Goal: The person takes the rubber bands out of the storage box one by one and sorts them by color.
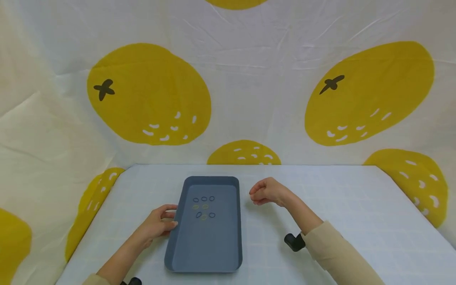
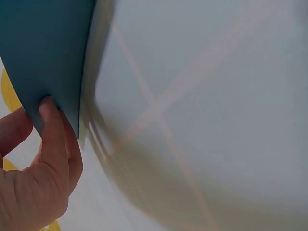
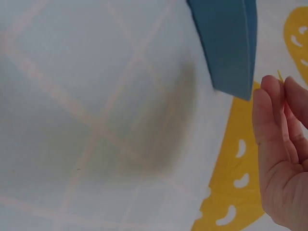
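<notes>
A grey-blue rectangular tray (image 1: 204, 249) lies on the table. My left hand (image 1: 156, 225) holds its left side, thumb at the rim and fingertips against the outer wall (image 2: 53, 48). Several thin loops like small rubber bands rest in the tray's upper half, some dark, such as the dark loop (image 1: 204, 198), some yellow, such as the yellow loop (image 1: 205, 206). To the right of the tray my right hand (image 1: 268, 192) is raised over the table, thumb and fingertips pinched together. Between them a thin yellow strand (image 3: 280, 75) sticks out; the rest of it is hidden.
A pale checked cloth (image 1: 278, 253) covers the table. Behind it hangs a white curtain (image 1: 256, 87) printed with big yellow fruit. Black wrist devices, such as the right wrist device (image 1: 294, 242), sit below both forearms.
</notes>
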Tool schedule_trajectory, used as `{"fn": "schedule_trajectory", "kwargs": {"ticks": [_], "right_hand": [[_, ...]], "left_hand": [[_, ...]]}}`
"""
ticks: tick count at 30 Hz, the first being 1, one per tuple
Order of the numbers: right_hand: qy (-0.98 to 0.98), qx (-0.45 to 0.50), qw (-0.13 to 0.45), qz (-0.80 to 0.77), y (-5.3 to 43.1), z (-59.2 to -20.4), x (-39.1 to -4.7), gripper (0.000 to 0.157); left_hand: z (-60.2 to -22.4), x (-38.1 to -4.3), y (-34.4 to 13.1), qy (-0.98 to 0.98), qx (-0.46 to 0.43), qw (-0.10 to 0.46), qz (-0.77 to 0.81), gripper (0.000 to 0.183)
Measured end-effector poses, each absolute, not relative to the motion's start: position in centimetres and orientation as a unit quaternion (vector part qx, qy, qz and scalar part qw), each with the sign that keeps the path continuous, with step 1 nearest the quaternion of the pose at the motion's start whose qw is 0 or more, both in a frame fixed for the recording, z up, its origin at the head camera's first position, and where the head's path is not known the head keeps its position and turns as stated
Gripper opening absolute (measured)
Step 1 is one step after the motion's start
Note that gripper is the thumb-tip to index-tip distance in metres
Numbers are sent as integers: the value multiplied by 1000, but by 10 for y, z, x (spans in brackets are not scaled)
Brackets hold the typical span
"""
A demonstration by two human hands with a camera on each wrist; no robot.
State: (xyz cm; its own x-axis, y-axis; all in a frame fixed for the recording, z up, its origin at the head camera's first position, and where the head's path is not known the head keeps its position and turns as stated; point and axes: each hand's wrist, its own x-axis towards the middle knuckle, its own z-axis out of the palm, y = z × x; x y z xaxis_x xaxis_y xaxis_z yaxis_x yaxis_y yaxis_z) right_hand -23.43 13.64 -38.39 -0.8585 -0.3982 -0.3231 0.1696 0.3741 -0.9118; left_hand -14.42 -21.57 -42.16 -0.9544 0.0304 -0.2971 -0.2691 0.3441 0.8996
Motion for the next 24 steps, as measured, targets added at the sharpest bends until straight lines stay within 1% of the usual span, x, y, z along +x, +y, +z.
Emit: {"fn": "schedule_trajectory", "kwargs": {"ticks": [4, 11, 17, 24], "right_hand": [[795, -74, 261, -542, 138, -395, -231, 18], [811, -56, 253, -525, 138, -413, -226, 12], [811, -61, 254, -523, 136, -426, -221, 11], [824, -59, 249, -506, 134, -428, -219, 9]], "left_hand": [[-420, -145, -216, 812, -73, 133, 564, 55], [-423, -146, -218, 806, -69, 135, 572, 55], [-424, -145, -219, 803, -60, 135, 578, 55], [-422, -145, -217, 802, -68, 137, 578, 54]]}}
